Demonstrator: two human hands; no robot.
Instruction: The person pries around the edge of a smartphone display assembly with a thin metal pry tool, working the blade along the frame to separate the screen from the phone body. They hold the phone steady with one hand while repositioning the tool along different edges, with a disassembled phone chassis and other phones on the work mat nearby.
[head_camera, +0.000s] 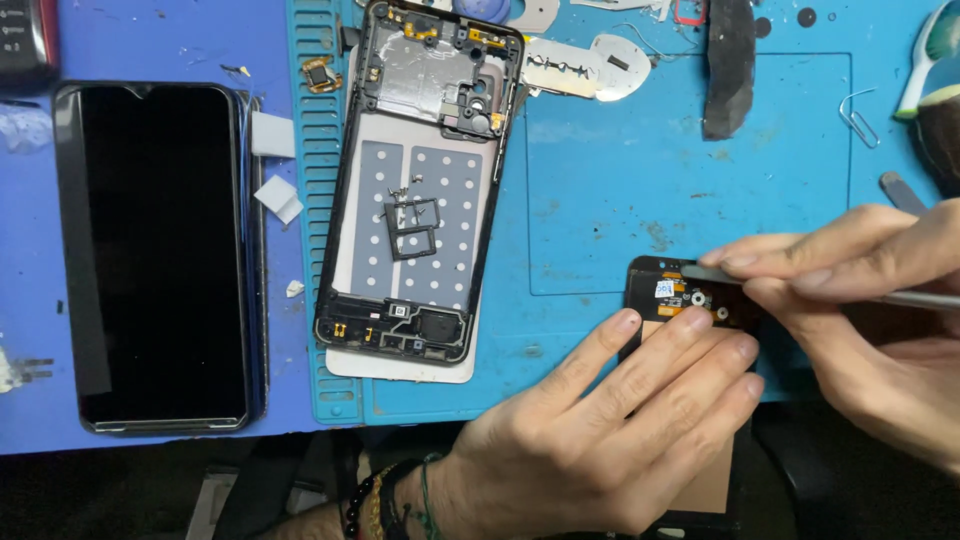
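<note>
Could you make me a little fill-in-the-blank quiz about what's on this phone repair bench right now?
1. The right hand holds a thin metal ____ against the small circuit board.
2. The left hand presses down with its fingers laid ____ over that board.
3. The open phone frame lies on a ____ repair mat.
4. The phone screen at the far left is ____, showing nothing.

Missing words: tool; flat; blue; dark
</note>
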